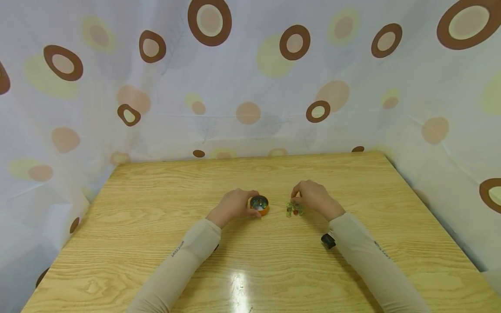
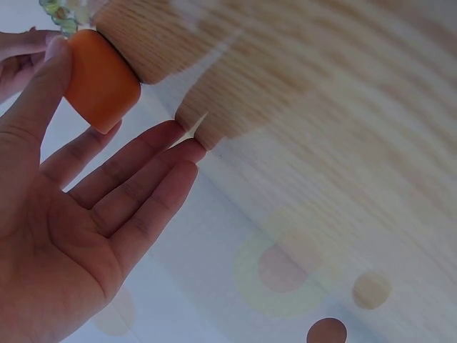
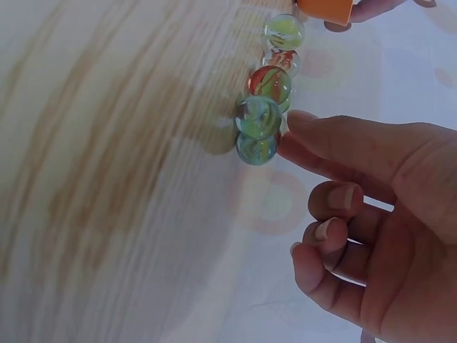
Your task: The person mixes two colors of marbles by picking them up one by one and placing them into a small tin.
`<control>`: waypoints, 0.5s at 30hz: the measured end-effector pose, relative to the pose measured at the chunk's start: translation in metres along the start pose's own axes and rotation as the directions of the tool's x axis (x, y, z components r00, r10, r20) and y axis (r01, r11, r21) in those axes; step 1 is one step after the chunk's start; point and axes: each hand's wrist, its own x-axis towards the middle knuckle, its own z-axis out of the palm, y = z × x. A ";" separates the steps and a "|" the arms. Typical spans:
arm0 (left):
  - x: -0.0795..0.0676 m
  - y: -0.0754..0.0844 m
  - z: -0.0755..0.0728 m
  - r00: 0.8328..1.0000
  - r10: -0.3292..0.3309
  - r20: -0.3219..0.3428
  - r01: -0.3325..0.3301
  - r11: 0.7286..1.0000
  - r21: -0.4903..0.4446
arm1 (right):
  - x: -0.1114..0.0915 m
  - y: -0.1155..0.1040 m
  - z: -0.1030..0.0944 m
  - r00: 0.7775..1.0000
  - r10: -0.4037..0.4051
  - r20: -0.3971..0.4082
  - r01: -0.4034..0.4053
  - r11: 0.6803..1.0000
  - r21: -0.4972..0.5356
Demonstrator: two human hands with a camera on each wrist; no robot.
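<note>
A small orange bowl [image 1: 265, 211] with a dark, shiny inside stands on the wooden table; some small glassy pieces show in it. My left hand [image 1: 233, 206] holds its side between thumb and index finger, the other fingers stretched out below in the left wrist view. Right of the bowl lies a cluster of glass marbles [image 1: 289, 213], clear with green, yellow and red swirls. My right hand [image 1: 313, 198] reaches down to them. In the right wrist view its thumb and index fingertips meet the edge of the marbles [image 3: 258, 118]; whether one is pinched is unclear. The other fingers curl loosely.
The wood-grain table [image 1: 176, 182] extends around both hands. A white curtain with brown and beige rings [image 1: 250, 87] hangs behind the table and along both sides. A small black device [image 1: 328, 241] sits under the right wrist.
</note>
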 end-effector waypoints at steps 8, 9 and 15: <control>0.001 0.000 0.000 1.000 0.001 0.002 -0.001 1.000 -0.001 | 0.000 -0.002 0.001 1.000 0.005 0.020 -0.005 1.000 -0.008; 0.001 0.000 0.000 1.000 0.000 0.003 0.000 1.000 -0.001 | 0.000 -0.002 0.000 1.000 0.004 0.021 -0.004 1.000 -0.008; 0.001 -0.001 0.001 1.000 0.003 0.004 -0.003 1.000 0.003 | 0.001 -0.002 0.000 0.999 0.012 0.036 -0.012 1.000 -0.005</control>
